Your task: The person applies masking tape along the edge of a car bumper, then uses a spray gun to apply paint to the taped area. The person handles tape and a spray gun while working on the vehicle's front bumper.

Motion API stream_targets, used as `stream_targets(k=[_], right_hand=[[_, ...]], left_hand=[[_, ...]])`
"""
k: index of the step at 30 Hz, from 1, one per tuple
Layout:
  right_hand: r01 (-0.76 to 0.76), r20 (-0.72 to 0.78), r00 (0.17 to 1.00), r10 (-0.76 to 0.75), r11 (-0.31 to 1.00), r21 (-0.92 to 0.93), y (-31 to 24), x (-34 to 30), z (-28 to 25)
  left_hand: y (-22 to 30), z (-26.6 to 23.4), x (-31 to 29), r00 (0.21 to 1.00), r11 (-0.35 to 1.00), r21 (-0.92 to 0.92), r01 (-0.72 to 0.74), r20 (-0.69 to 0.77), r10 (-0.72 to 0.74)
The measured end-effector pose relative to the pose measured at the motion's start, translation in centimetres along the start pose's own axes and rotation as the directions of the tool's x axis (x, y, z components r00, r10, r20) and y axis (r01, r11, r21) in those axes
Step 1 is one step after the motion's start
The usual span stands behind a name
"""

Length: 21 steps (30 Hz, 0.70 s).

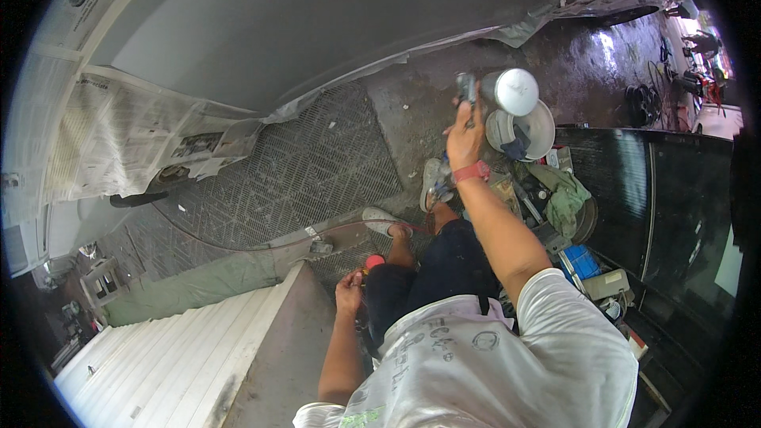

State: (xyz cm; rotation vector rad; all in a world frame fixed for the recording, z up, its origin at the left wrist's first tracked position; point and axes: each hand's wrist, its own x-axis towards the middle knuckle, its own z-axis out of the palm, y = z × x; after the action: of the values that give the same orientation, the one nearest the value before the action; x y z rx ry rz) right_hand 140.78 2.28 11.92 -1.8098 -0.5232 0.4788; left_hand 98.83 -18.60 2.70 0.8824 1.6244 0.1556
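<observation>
My right hand, reaching forward with a red band on its wrist, is closed around the grip of a spray gun. A pale cup with a round white lid sits at the gun's right side. My left hand is lowered beside my left thigh with its fingers curled in. What those fingers hold, if anything, I cannot make out. Close to them is a small round red thing. Ahead of me curves a large matte grey vehicle panel, and the gun is apart from it.
Newspaper masking hangs along the panel's edge. A thin red hose crosses the floor grating by my feet. Right of me stand a white bucket, a green cloth, a blue box and a dark cabinet. Ridged white sheeting lies at left.
</observation>
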Motion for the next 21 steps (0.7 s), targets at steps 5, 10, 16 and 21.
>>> stream_targets(k=[5, 10, 16, 21], right_hand=[[0.007, 0.391, 0.92, -0.021, 0.999, 0.038, 4.0, -6.4, 4.7], [0.16, 0.713, 0.67, -0.208, 0.978, 0.135, 3.0, -12.4, 11.2], [0.135, 0.78, 0.597, -0.188, 0.982, 0.133, 3.4, -11.2, 15.0], [0.188, 0.592, 0.784, -0.188, 0.98, 0.063, 5.4, -5.4, 12.8]], left_hand=[[-0.3, 0.5, -0.3, 1.0, 0.999, 0.038, 0.016, -0.013, -0.016], [-0.5, 1.1, -0.7, 0.997, 0.997, 0.051, 0.065, -0.043, -0.063], [0.7, 1.8, -1.3, 0.997, 0.993, 0.114, 0.02, -0.072, -0.011], [3.6, 2.4, -1.4, 0.991, 0.984, 0.12, 0.131, -0.003, -0.132]])
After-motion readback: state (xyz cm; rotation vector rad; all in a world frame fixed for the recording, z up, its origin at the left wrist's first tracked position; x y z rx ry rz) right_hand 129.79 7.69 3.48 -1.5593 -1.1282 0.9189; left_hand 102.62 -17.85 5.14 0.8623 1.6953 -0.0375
